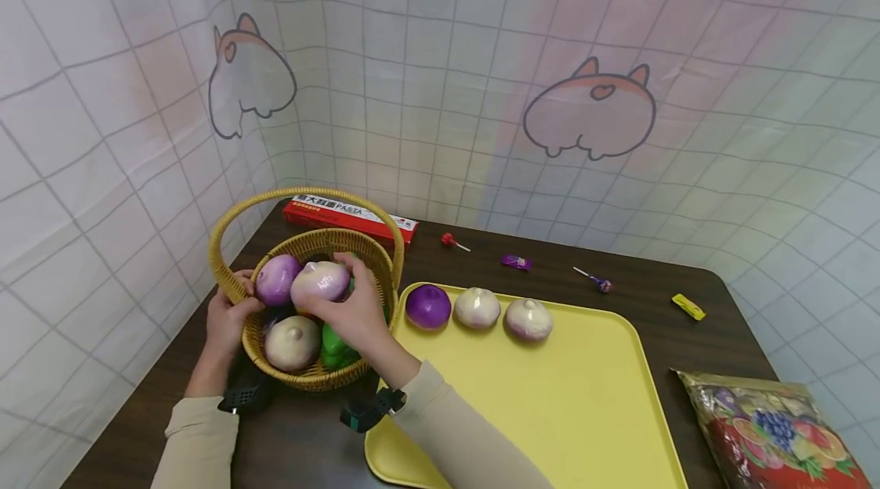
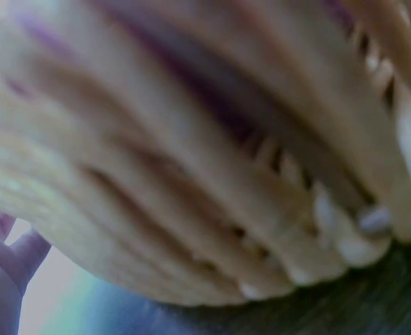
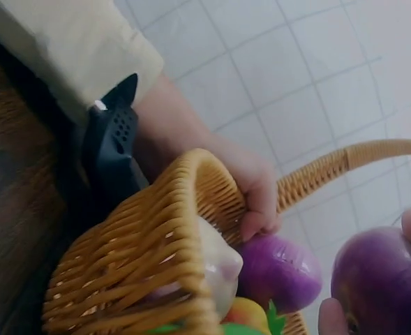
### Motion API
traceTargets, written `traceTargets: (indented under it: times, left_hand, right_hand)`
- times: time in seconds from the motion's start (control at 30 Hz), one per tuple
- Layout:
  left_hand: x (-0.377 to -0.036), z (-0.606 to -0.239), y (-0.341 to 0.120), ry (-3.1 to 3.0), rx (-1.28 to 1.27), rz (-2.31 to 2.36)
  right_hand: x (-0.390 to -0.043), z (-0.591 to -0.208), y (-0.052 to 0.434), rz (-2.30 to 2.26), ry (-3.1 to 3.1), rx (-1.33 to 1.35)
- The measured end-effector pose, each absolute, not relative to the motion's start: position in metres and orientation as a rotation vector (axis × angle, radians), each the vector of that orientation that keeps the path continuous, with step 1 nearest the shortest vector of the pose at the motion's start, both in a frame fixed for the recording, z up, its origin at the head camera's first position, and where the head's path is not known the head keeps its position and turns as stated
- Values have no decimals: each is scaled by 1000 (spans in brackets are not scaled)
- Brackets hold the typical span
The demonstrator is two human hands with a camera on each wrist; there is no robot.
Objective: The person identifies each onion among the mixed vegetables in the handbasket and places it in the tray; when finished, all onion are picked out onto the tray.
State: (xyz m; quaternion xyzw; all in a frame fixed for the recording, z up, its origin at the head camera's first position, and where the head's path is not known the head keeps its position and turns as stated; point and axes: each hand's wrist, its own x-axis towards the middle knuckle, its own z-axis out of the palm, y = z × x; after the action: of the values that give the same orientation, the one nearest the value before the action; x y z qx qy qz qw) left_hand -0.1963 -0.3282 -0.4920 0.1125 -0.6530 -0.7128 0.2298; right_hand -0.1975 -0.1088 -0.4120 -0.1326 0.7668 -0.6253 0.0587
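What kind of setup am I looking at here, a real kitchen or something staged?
Likely a staged tabletop set, not a kitchen: a dark table ringed by a grid-printed cloth backdrop, with toy-like onions on a yellow tray and in a wicker basket.

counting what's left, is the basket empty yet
Not empty: the basket holds a purple onion, a pale onion and green pieces.

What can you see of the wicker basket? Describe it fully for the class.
The wicker basket is round, woven of golden-tan cane, with an arched hoop handle. It stands upright on the dark table's left side, beside the yellow tray. The left hand grips its rim; the right hand holds a pale onion above it. Inside lie onions and something green.
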Motion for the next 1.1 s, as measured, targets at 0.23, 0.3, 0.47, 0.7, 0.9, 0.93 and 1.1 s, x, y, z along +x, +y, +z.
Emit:
traceTargets:
  times: [0.23, 0.3, 0.47, 0.7, 0.9, 0.93, 1.1]
  left_hand:
    - [-197, -493, -329, -1773, 309, -1979]
    - [-197, -493, -330, -1766, 311, -1985]
    - [-197, -493, -329, -1779, 315, -1975]
    - [-196, -493, -328, -1812, 310, -1958]
    - [-195, -492, -328, -1810, 299, -1964]
    - [-195, -492, -328, -1809, 298, -1966]
    - [-196, -494, -328, -1798, 281, -1969]
  right_hand:
    - [-182, -417, -82, -1879, 2279, -560]
    - [-178, -418, -74, -1919, 2242, -584]
    - [-169, -422, -52, -1999, 2179, -581]
    - [-164, -442, -19, -2171, 2083, -554]
    - [-163, -457, 7, -2207, 2114, -476]
    - [-163, -460, 11, -2191, 2138, -456]
    - [-162, -473, 31, -2128, 2225, -393]
